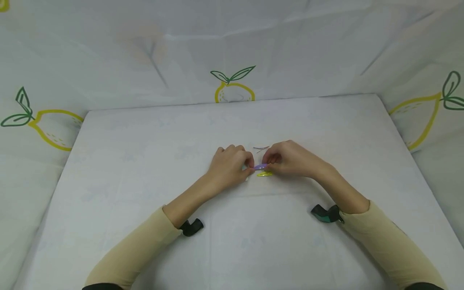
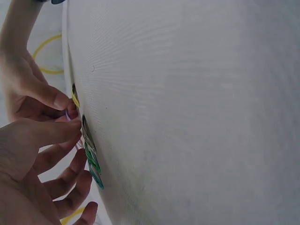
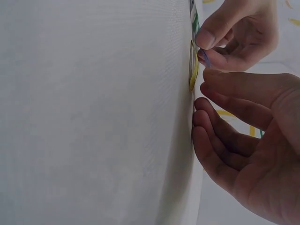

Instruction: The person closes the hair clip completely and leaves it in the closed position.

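Note:
A purple snap hair clip is held between both hands, close over the white table. My left hand pinches its left end with thumb and forefinger. At the other end, the right hand has the clip between thumb and fingertips. A yellow snap hair clip lies just in front of the purple one. In the left wrist view, a silvery clip, a green clip and a teal clip lie in a row beside the left fingers; the left hand mostly hides them from above.
Thin dark-reddish strips lie behind the purple clip. White cloth covers the table, and a lemon-printed curtain hangs round its back and sides. Black wrist mounts jut inward from both sleeves.

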Available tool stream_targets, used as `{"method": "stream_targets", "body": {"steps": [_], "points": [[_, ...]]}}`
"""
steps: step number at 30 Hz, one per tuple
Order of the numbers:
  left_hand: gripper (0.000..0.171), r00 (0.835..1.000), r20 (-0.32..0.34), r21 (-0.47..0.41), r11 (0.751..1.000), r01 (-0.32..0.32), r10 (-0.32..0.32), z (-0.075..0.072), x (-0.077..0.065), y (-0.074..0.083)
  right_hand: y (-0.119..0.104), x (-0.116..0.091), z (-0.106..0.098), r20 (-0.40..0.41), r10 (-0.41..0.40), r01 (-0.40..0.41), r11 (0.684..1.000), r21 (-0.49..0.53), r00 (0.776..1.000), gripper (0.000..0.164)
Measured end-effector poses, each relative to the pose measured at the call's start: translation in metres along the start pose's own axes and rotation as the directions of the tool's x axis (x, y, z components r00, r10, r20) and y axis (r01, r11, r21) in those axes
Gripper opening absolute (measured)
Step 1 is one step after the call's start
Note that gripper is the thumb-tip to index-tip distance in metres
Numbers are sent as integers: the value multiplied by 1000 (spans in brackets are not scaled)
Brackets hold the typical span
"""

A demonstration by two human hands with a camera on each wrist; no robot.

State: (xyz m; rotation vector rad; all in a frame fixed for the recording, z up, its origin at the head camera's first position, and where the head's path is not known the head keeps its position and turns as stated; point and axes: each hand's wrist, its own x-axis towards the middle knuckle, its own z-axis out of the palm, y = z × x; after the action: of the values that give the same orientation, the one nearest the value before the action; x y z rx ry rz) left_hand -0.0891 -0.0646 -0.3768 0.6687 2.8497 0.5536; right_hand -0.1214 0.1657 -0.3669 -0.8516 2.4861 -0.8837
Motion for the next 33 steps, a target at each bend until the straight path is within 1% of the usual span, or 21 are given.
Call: {"method": "stream_targets", "body": {"steps": [12,18,33], "points": [[7,1000,0,12,1000,12,-12,0,1,1,-1,1,1,-2,10,-10,1000,-28,1000,9],[7,1000,10,10,1000,15,-15,0,1,2,-1,1,3,-12,5,-5,999,-42,1000,7],[9,999,19,0,1000,26,-26,-2,0,2,-3,1,1,-6,13,-14,999,-37,1000,10]]}}
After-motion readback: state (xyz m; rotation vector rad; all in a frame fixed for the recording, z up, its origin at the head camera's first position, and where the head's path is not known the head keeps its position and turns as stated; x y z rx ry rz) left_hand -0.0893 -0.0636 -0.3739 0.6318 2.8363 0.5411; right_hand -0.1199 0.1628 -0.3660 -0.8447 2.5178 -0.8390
